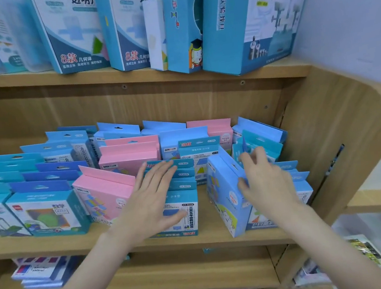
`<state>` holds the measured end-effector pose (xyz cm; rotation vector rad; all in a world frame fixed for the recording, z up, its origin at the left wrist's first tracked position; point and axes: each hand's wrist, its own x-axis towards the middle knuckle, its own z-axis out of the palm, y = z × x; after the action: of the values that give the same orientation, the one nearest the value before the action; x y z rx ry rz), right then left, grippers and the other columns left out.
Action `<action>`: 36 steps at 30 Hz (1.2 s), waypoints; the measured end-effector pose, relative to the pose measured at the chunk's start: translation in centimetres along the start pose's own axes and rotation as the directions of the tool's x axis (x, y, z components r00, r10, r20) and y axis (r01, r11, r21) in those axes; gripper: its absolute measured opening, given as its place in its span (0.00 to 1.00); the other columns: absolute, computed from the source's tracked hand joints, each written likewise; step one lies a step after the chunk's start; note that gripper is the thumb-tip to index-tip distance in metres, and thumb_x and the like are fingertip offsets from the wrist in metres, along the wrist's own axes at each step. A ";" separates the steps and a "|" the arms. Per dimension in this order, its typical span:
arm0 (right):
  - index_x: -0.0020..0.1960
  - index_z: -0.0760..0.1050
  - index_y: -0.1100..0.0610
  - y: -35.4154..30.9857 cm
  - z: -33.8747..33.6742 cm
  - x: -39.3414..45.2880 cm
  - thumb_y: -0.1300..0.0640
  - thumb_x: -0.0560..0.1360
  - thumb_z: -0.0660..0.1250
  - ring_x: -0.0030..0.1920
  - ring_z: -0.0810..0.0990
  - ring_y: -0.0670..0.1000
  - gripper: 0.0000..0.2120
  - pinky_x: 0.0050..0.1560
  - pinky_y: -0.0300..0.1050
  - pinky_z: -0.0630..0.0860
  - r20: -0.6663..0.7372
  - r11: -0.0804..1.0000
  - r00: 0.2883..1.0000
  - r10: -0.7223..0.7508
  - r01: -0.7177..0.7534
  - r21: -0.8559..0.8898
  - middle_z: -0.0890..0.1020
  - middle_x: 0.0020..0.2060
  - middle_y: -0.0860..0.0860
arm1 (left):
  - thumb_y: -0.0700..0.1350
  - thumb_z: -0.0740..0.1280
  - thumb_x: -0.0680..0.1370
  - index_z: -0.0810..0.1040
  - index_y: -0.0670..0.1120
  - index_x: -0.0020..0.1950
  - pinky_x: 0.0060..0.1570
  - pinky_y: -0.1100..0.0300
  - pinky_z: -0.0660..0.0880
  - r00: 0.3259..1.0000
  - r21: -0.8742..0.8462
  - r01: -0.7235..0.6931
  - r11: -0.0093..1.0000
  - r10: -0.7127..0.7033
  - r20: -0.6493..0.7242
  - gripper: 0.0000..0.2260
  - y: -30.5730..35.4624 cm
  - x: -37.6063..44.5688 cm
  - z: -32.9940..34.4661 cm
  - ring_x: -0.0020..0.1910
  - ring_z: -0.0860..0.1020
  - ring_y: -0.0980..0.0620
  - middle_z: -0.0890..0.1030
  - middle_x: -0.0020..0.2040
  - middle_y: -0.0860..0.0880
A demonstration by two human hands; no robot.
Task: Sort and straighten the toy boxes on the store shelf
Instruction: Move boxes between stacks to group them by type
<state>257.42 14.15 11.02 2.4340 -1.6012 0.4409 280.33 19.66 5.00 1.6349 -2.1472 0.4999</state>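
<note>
Rows of small blue and pink toy boxes stand on the middle wooden shelf (209, 237). My left hand (153, 198) lies flat with fingers spread on a stack of teal-topped boxes (187, 206) at the shelf's front. My right hand (265, 181) grips the hang-tab edge of a light blue box (224, 200) that is tilted and turned sideways, with more blue boxes (303, 188) behind it. A pink box (102, 194) leans just left of my left hand.
Tall blue boxes (249, 21) stand on the upper shelf (129, 77), some overhanging its edge. The shelf's rounded wooden side panel (350, 140) closes the right end. Lower shelves hold flat packs (42, 273). A gap of bare shelf lies between the two hands.
</note>
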 end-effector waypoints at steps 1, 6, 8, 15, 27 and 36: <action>0.60 0.65 0.57 0.2 -0.6 0.5 0.52 0.77 0.59 0.42 0.70 0.53 0.14 0.32 0.43 0.62 -0.017 1.000 1.000 -0.021 0.020 -0.010 0.68 0.55 0.55 | 0.65 0.60 0.71 0.65 0.38 0.69 0.70 0.46 0.48 1.000 0.052 -0.018 0.998 0.017 0.021 0.37 -0.1 -0.1 -0.4 0.70 0.61 0.46 0.68 0.69 0.41; 0.63 0.68 0.59 -0.6 -0.3 8.0 0.55 0.77 0.59 0.61 0.66 0.55 0.16 0.49 0.45 0.68 0.031 0.950 0.974 -0.225 0.212 0.231 0.70 0.59 0.55 | 0.65 0.57 0.70 0.68 0.38 0.68 0.70 0.43 0.50 0.994 0.241 -0.107 0.965 0.100 0.039 0.37 -0.5 -0.1 -2.4 0.71 0.60 0.45 0.67 0.70 0.40; 0.67 0.64 0.60 -1.0 1.5 11.8 0.59 0.77 0.59 0.65 0.64 0.57 0.19 0.60 0.52 0.68 0.218 0.944 0.938 -0.270 0.213 0.251 0.68 0.64 0.57 | 0.66 0.57 0.71 0.69 0.40 0.68 0.70 0.42 0.50 0.997 0.251 -0.074 0.965 0.065 0.045 0.37 -1.2 -0.4 -2.9 0.71 0.60 0.45 0.68 0.70 0.41; 0.49 0.75 0.61 -1.3 5.4 16.7 0.69 0.72 0.60 0.50 0.77 0.59 0.09 0.48 0.52 0.76 0.270 0.958 0.938 -0.216 0.150 0.245 0.77 0.51 0.59 | 0.69 0.55 0.71 0.66 0.46 0.68 0.70 0.46 0.50 0.989 0.096 0.122 0.988 -0.129 0.074 0.35 -4.1 -3.6 -2.0 0.71 0.59 0.44 0.66 0.70 0.44; 0.48 0.75 0.58 -4.4 2.0 14.4 0.63 0.74 0.64 0.49 0.77 0.56 0.04 0.46 0.47 0.73 -0.010 0.862 0.951 -0.308 0.283 0.419 0.80 0.47 0.54 | 0.59 0.75 0.64 0.68 0.50 0.61 0.68 0.49 0.48 0.987 0.071 0.154 0.986 -0.157 0.038 0.31 -4.1 -3.1 -1.4 0.68 0.61 0.45 0.69 0.65 0.47; 0.55 0.76 0.59 -3.5 2.2 15.9 0.60 0.76 0.61 0.53 0.76 0.57 0.10 0.53 0.48 0.72 0.144 0.861 0.934 -0.328 0.233 0.452 0.81 0.52 0.57 | 0.69 0.59 0.64 0.64 0.50 0.68 0.67 0.45 0.49 0.981 0.150 0.149 0.977 -0.165 0.099 0.38 -4.4 -2.6 -1.5 0.68 0.61 0.47 0.69 0.66 0.47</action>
<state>266.81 1.10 14.51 3.0905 -1.2848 0.5402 285.30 21.44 5.19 1.9352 -2.0776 0.5359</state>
